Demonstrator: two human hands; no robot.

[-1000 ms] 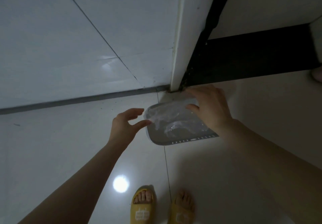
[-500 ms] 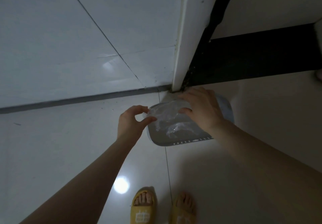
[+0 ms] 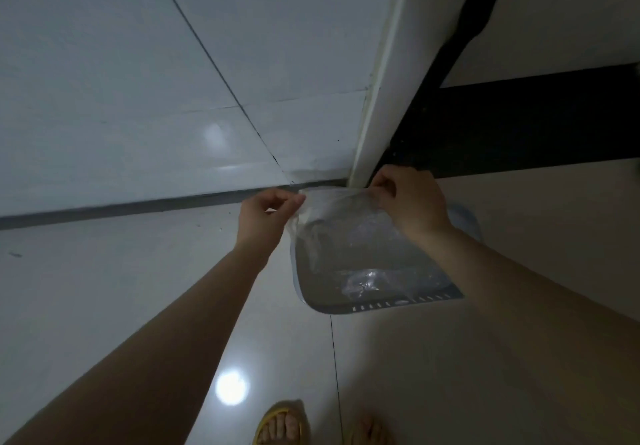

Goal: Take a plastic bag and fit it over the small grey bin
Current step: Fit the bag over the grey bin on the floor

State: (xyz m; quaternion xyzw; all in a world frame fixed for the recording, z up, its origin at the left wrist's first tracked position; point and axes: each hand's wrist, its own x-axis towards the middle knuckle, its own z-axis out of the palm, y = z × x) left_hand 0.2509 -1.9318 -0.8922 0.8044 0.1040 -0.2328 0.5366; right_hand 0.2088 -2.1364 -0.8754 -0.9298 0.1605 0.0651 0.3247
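The small grey bin stands on the pale tiled floor by a white door frame, its rim slotted along the near side. A clear plastic bag hangs inside it, crumpled near the bottom. My left hand pinches the bag's edge at the bin's far left corner. My right hand pinches the bag's edge at the far right, and the film is stretched taut between the two hands. My right forearm hides the bin's right side.
A white door frame rises just behind the bin, with a dark strip to its right. A tiled wall fills the left. My feet in yellow sandals stand at the bottom edge.
Both hands moved to the bin's far edge and closed on the bag's rim. The left hand went from open fingers to a pinch, and the film is now pulled taut.
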